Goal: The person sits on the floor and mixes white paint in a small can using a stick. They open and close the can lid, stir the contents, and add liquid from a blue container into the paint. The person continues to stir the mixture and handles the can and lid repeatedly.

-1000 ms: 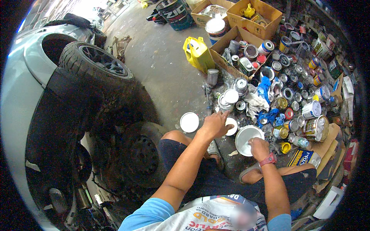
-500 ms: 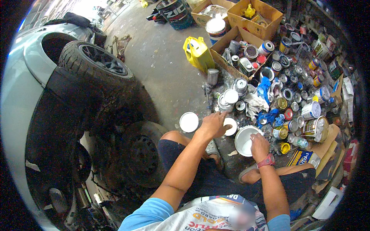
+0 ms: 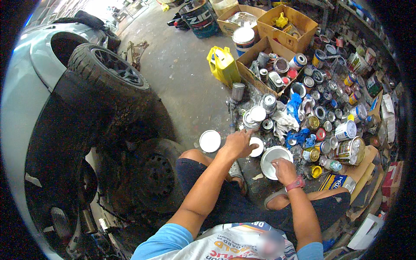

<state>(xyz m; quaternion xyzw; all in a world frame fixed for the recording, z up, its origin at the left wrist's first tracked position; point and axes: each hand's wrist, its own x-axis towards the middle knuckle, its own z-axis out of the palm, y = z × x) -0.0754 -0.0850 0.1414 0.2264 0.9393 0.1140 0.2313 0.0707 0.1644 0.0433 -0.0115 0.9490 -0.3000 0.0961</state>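
My right hand (image 3: 284,170) is closed over the near right part of a white bowl (image 3: 265,163) on the floor between my feet. Its fingers press together inside the bowl, and what they hold, if anything, cannot be made out. My left hand (image 3: 238,144) reaches forward beside a small round white container or lid (image 3: 257,148), thumb and fingers apart and nothing in them. Another round white lid or tub (image 3: 210,141) lies to the left of that hand. Just beyond my left fingertips stand paint cans with a white lid (image 3: 258,113) on top.
Many paint cans crowd the right, with blue gloves (image 3: 295,104) and a white rag (image 3: 284,122) among them. A spray gun with a silver cup (image 3: 238,92) stands near a yellow bag (image 3: 223,65). Cardboard boxes (image 3: 284,37) stand behind. A car with a wheel (image 3: 112,67) fills the left.
My right hand has shifted left and nearer within the bowl. My left hand stays almost in place beside the small white container. The whole view has moved slightly.
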